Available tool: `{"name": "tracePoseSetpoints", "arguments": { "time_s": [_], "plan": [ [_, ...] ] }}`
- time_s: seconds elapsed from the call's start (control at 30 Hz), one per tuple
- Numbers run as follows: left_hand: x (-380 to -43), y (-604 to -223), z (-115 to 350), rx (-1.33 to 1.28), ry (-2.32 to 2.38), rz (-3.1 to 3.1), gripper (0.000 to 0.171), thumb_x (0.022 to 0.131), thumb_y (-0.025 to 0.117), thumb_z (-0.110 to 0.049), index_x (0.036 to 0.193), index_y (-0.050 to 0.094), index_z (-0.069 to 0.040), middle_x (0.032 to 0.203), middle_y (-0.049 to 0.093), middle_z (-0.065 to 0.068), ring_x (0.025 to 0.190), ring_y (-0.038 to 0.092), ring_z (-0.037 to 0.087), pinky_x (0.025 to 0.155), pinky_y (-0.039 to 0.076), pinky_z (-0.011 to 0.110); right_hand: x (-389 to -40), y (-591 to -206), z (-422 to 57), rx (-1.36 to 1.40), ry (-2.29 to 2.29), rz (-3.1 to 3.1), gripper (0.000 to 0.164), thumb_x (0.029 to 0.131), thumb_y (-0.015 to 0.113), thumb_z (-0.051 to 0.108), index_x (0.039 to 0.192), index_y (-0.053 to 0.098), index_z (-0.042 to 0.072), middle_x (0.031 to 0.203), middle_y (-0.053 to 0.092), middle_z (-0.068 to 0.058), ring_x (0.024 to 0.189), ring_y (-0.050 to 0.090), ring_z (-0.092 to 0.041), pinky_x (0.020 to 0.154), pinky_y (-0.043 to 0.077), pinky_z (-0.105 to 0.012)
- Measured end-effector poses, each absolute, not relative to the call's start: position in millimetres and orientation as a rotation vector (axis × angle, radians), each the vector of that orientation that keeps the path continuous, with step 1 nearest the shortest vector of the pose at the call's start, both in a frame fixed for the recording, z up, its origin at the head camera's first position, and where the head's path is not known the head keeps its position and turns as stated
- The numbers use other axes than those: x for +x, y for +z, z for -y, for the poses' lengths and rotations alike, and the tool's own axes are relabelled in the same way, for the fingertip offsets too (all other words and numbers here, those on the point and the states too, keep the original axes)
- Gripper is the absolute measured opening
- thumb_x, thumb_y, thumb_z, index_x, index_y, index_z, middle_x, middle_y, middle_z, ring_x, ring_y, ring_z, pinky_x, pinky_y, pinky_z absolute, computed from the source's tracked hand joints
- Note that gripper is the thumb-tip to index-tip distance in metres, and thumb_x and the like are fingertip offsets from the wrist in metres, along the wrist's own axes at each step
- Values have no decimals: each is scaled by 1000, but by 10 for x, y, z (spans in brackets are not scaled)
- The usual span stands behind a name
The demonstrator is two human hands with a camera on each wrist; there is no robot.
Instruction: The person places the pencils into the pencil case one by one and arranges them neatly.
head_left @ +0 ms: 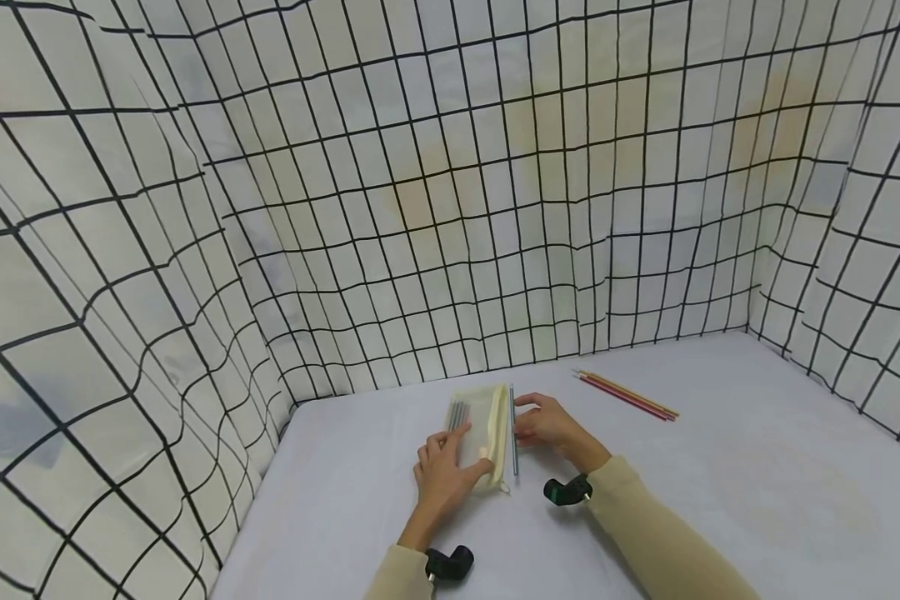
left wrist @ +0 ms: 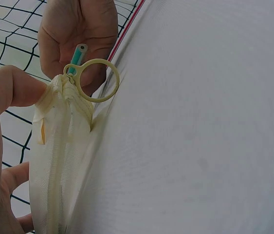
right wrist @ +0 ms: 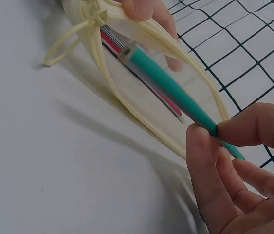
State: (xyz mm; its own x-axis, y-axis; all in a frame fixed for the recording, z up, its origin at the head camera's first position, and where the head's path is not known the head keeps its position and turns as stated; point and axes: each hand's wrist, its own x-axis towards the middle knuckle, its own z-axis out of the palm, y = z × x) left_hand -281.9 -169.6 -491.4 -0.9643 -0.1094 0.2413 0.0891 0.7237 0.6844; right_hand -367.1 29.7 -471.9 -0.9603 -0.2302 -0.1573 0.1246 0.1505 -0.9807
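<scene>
A pale yellow translucent zip pouch [head_left: 474,437] lies on the table with its mouth gaping in the right wrist view. My left hand [head_left: 442,475] holds it, thumb at the zip end and fingers spread over its side. Several pencils [head_left: 459,414] show inside, one of them red [right wrist: 174,108]. Between thumb and fingertips, my right hand [head_left: 547,425] pinches a teal pencil [right wrist: 175,92] near one end. That pencil runs along the pouch's open mouth, overlapping it in the right wrist view. A ring-shaped zip pull [left wrist: 99,100] hangs at the near end of the pouch.
Red and yellow pencils [head_left: 630,395] lie together on the white table [head_left: 757,467], right of the hands and farther back. White walls with a black grid net [head_left: 525,208] enclose the back and sides. A dark wrist camera [head_left: 567,491] sits at each cuff.
</scene>
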Motion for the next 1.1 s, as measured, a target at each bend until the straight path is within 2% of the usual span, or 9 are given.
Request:
{"name": "tracePoseSetpoints", "arguments": {
  "time_s": [0.17, 0.4, 1.1],
  "plan": [
    [-2822, -4915, 1699, 14, -1082, 2659, 79, 70, 73, -46, 145, 58, -23, 137, 48, 16, 127, 39, 37, 103, 28, 62, -3661, -4737, -259, -109, -1909, -2130, 51, 92, 61, -3, 142, 50, -1, 105, 69, -18, 82, 67, -20, 71, 60, -31],
    [-2813, -4902, 1696, 22, -1081, 2675, 80, 71, 75, -45, 146, 57, -23, 138, 47, 17, 128, 38, 37, 104, 27, 62, -3639, -4761, -212, -131, -1901, -2125, 51, 93, 62, -1, 142, 49, -2, 108, 70, -19, 84, 68, -21, 73, 60, -32],
    [-2808, -4897, 1697, 26, -1065, 2675, 79, 71, 75, -45, 145, 58, -24, 137, 47, 16, 126, 39, 36, 103, 28, 62, -3637, -4783, -71, -73, -1948, -2128, 56, 88, 64, -5, 142, 50, -2, 100, 66, -15, 82, 67, -20, 69, 59, -30]
  ]
}}
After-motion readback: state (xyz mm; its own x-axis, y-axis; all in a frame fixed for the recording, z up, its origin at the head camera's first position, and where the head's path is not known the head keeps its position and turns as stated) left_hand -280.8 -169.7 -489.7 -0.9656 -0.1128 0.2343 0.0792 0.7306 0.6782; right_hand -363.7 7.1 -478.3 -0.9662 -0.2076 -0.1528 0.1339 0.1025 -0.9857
